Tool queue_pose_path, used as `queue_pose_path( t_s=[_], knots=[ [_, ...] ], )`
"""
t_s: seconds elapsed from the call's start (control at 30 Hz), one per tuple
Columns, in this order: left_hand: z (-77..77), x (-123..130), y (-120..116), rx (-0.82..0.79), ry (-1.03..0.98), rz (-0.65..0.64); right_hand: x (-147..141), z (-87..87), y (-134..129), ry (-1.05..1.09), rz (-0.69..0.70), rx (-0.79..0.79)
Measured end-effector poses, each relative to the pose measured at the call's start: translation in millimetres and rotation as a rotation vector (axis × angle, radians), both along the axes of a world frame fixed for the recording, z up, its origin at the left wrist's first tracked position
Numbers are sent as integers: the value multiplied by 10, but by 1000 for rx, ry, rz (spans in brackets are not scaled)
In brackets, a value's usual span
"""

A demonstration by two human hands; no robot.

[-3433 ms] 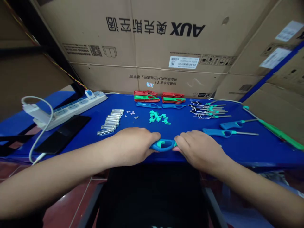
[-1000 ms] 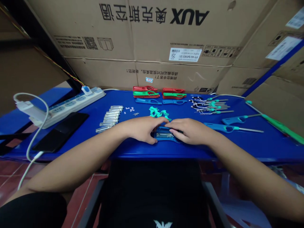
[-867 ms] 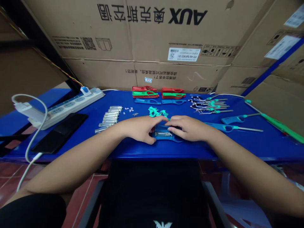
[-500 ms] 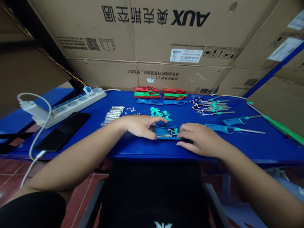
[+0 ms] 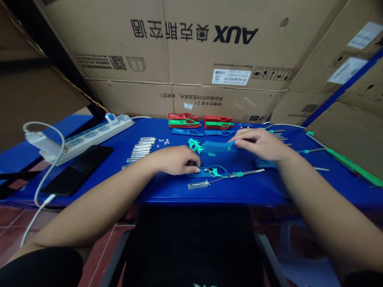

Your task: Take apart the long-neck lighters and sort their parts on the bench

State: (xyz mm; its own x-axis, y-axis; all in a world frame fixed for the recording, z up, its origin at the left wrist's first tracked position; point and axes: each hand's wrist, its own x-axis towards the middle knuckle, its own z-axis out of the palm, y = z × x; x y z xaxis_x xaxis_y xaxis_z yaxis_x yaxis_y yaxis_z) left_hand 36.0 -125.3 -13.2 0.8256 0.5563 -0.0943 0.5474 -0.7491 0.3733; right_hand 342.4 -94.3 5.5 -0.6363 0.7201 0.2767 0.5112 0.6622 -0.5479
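My left hand [image 5: 181,160] has its fingers curled around the left end of a blue lighter shell half [image 5: 203,173], which lies on the table. Inside that shell sit a green trigger [image 5: 216,172] and a metal lighter tube [image 5: 253,172] that sticks out to the right. A clear fuel tank [image 5: 197,185] rests on the table just in front of the shell, with a thin hose leading toward the tube. Raised above and behind it, a second blue shell half [image 5: 218,146], smeared by motion, is pinched in my right hand [image 5: 259,142].
Several clear tanks [image 5: 140,149] lie at left, near green triggers [image 5: 195,145]. Red, green and blue shells [image 5: 184,122] are stacked at the back. Metal tubes [image 5: 278,135] and a blue lighter [image 5: 265,164] lie right. A phone [image 5: 79,169] and power strip [image 5: 86,137] sit left.
My right hand has lifted up and back, carrying a blue shell half. The fuel tank, earlier by the shell between my hands, now lies in front of it. My left hand has closed further.
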Motion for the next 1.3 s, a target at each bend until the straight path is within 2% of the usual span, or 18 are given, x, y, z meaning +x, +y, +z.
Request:
queue_pose_path(
  t_s=[0.07, 0.2, 0.33, 0.4, 0.47, 0.53, 0.63, 0.7, 0.8, 0.93, 1.13, 1.3],
  knots=[
    [-8, -6, 14, 20, -7, -13, 46, 11, 250, 15, -127, 79],
    [11, -2, 22, 52, -50, -21, 46, -153, 749, -209, -272, 271],
    [36, 68, -46, 39, -123, -41, -18, -364, 956, -368, -330, 348],
    [16, 125, -93, 15, -148, -40, -44, -384, 895, -380, -331, 346],
    [-24, 182, -131, -5, -131, -27, -63, -329, 733, -359, -287, 346],
    [-70, 227, -153, -9, -94, -18, -87, -232, 496, -311, -112, 276],
    [-115, 261, -164, -13, -80, -30, -166, -139, 91, -257, 261, 40],
    [-121, 268, -166, -26, -91, -28, -247, -178, -148, -227, 358, -10],
    [-117, 271, -171, -23, -104, -7, -368, -360, -376, -248, 396, 70],
    [-124, 272, -177, 17, -82, -28, -435, -559, -462, -290, 354, 190],
    [-99, 292, -248, -16, 6, 20, -417, -559, -487, -282, 419, 150],
    [-78, 215, -474, -53, 68, 128, -450, -547, -553, -273, 488, 149]
  ],
)
